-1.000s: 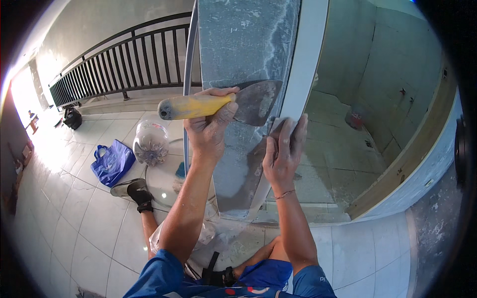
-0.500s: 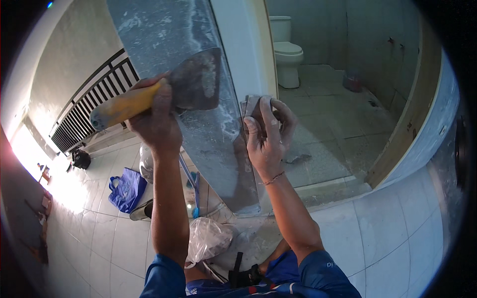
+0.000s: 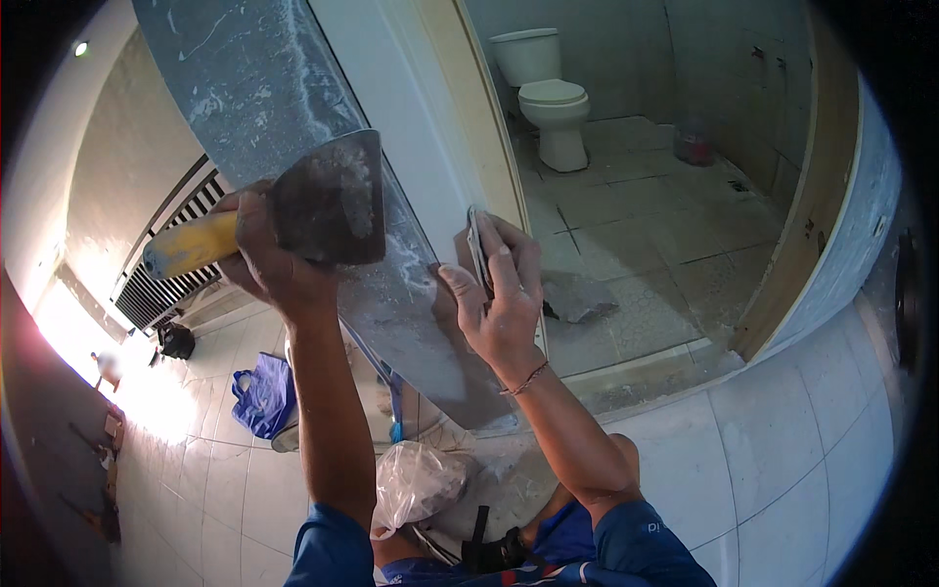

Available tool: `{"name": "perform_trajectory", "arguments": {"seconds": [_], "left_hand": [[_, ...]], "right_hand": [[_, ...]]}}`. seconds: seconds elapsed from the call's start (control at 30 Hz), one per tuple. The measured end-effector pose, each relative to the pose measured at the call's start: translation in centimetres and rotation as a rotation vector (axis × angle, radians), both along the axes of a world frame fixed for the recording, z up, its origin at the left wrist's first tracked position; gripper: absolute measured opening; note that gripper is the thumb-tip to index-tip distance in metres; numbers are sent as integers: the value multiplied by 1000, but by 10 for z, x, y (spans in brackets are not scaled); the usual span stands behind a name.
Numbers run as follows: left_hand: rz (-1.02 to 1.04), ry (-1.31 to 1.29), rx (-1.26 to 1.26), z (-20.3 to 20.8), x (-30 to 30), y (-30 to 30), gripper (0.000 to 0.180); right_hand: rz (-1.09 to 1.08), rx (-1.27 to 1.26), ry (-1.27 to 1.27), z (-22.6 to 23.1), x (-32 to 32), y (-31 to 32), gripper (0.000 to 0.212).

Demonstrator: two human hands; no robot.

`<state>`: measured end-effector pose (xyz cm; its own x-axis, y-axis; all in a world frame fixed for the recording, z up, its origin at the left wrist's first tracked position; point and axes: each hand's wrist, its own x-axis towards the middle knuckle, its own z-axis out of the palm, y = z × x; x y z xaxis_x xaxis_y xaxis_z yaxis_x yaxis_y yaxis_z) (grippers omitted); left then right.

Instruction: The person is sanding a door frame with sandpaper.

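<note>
From my head camera, I am gripping a broad metal scraper with a worn yellow handle [image 3: 330, 201] in my left hand [image 3: 282, 262]. Its dark, fan-shaped blade is showing a pale, crusty smear near the wide edge, and the rounded handle end is looking grey and scuffed. The scraper is sitting in front of the long grey, white-streaked wall face [image 3: 245, 83], its blade pointing right — whether it is touching that face, I cannot tell.

The fingers of my right hand [image 3: 501, 305] are curling over a thin, greyish folded sheet [image 3: 476, 247], holding it beside the smooth white upright strip [image 3: 406, 98]; my thumb is standing apart on the left. The sheet is showing mostly as a narrow edge; my fingers are hiding the rest, so its material is hard to make out.

My left fingers are covering the part where handle and blade are meeting, and the blade's far side is staying out of sight. The picture's upper edge is cutting off the wall face. Below, a clear, crumpled plastic bag [image 3: 416, 486] is lying near my legs — its contents are too blurred to tell.
</note>
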<state>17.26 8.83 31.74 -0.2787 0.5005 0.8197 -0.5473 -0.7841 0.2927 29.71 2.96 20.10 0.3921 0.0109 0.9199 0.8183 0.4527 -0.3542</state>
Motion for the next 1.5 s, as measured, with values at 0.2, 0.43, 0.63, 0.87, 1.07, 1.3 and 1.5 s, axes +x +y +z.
{"name": "perform_trajectory", "arguments": {"seconds": [0.2, 0.43, 0.63, 0.87, 1.07, 1.3, 1.5], "left_hand": [[93, 2, 50, 7, 16, 11, 24], [218, -29, 75, 4, 21, 19, 27], [202, -21, 98, 0, 28, 24, 28], [290, 51, 98, 0, 26, 19, 26], [155, -50, 41, 0, 32, 14, 31], [250, 143, 102, 5, 10, 19, 28], [288, 122, 269, -3, 18, 25, 23]], "right_hand": [[69, 73, -15, -7, 15, 6, 35], [172, 196, -83, 33, 26, 19, 28], [287, 233, -54, 89, 46, 22, 29], [259, 251, -40, 38, 38, 28, 35], [280, 217, -80, 80, 49, 29, 32], [447, 189, 7, 25, 45, 19, 24], [341, 245, -28, 88, 51, 29, 25]]}}
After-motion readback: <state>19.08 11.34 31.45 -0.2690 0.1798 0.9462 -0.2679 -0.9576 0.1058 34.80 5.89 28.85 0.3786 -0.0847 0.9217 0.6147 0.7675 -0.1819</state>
